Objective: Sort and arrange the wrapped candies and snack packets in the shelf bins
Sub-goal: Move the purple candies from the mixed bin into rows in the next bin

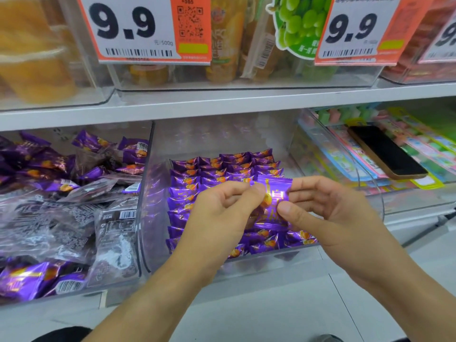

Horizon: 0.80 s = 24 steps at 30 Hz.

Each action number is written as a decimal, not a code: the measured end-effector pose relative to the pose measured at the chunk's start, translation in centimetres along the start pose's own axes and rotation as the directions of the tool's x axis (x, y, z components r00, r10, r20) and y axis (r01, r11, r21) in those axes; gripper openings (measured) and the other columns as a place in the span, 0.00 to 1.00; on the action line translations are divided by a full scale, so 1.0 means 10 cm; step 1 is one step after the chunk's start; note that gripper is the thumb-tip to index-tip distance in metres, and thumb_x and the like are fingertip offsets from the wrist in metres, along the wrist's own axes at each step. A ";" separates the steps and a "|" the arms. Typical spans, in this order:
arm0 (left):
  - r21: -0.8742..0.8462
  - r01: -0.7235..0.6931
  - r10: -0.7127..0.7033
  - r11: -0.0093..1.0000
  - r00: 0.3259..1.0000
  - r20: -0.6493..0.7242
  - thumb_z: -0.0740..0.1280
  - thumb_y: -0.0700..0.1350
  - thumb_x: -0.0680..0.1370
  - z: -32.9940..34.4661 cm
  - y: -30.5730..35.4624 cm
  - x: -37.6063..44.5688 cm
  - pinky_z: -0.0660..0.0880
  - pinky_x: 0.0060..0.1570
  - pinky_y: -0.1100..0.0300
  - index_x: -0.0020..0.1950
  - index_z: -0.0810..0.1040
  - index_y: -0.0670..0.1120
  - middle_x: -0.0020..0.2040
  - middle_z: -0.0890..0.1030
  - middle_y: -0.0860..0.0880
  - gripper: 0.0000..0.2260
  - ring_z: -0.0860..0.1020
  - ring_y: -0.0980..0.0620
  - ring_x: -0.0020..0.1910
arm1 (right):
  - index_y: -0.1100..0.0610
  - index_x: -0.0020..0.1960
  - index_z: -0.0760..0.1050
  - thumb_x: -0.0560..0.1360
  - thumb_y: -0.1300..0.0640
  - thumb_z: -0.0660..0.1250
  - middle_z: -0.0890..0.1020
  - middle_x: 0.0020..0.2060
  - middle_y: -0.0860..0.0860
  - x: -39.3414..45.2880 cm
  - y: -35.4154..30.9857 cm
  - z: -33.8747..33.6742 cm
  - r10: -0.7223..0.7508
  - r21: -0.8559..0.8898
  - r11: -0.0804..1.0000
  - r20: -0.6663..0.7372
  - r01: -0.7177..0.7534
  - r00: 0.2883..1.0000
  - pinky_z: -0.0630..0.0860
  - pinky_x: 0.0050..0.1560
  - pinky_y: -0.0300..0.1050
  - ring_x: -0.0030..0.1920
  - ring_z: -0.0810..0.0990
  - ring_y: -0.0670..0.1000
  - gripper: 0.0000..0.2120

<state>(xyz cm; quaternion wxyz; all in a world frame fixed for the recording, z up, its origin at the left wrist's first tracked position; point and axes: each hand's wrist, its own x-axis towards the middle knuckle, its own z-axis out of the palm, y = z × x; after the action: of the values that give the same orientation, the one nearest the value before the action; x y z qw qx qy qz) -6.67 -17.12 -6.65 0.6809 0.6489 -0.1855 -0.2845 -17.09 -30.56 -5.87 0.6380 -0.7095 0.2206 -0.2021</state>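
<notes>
At centre frame a purple candy packet (272, 193) is pinched flat between left hand (222, 213) and right hand (328, 213), apparently to square it with the neat rows in the clear middle bin (370, 193); loose packets (61, 193) fill the left bin.

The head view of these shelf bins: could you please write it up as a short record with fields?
Held item: shiny purple foil-wrapped candy, above the middle bin
Left hand: pinches the candy's left side
Right hand: pinches the candy's right side
Middle clear plastic bin: purple candies packed in neat rows
Left clear plastic bin: loose jumble of purple candies and greyish clear packets
Right bin: colourful flat snack packets with a black phone lying on top
Upper shelf: white and orange price tags reading 9.9
</notes>
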 end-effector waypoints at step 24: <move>0.664 -0.304 0.094 0.683 0.938 0.333 0.79 0.54 0.67 -0.25 -0.16 -0.03 0.74 0.33 0.68 0.41 0.83 0.54 0.36 0.82 0.57 0.09 0.78 0.59 0.32 | 0.55 0.57 0.79 0.66 0.49 0.77 0.83 0.48 0.51 1.01 -0.18 -0.24 -0.395 -0.842 0.460 0.091 0.282 0.914 0.76 0.53 0.43 0.49 0.81 0.49 0.23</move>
<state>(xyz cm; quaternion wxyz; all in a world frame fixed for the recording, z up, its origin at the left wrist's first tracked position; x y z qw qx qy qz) -5.62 -14.96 -8.38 0.3748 0.7899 -0.4417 -0.2013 -10.05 -38.13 -3.81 0.1499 -0.9431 0.1817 -0.2347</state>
